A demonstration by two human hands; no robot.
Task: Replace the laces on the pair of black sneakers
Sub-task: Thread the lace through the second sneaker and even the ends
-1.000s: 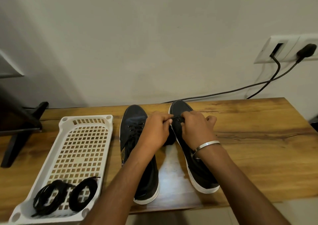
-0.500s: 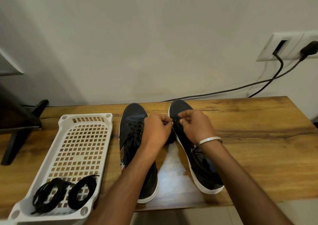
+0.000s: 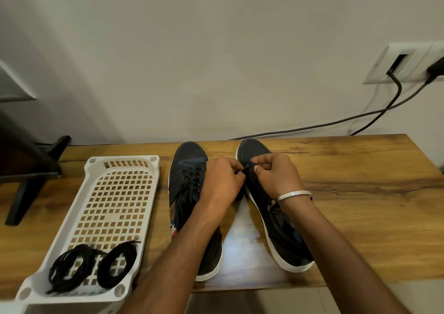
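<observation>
Between my left hand (image 3: 222, 181) and right hand (image 3: 276, 176), both pinching the old lace (image 3: 247, 167) at the right sneaker's (image 3: 276, 217) toe-end eyelets, I judge unlacing underway; next, pull it free.

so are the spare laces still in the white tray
Yes, two coiled black laces lie at the near end of the white tray.

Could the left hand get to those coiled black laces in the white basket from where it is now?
Probably yes. The coiled laces lie uncovered in the near end of the open-topped basket, with nothing between them and the left hand. But it would first have to let go of the right sneaker's lace.
</observation>
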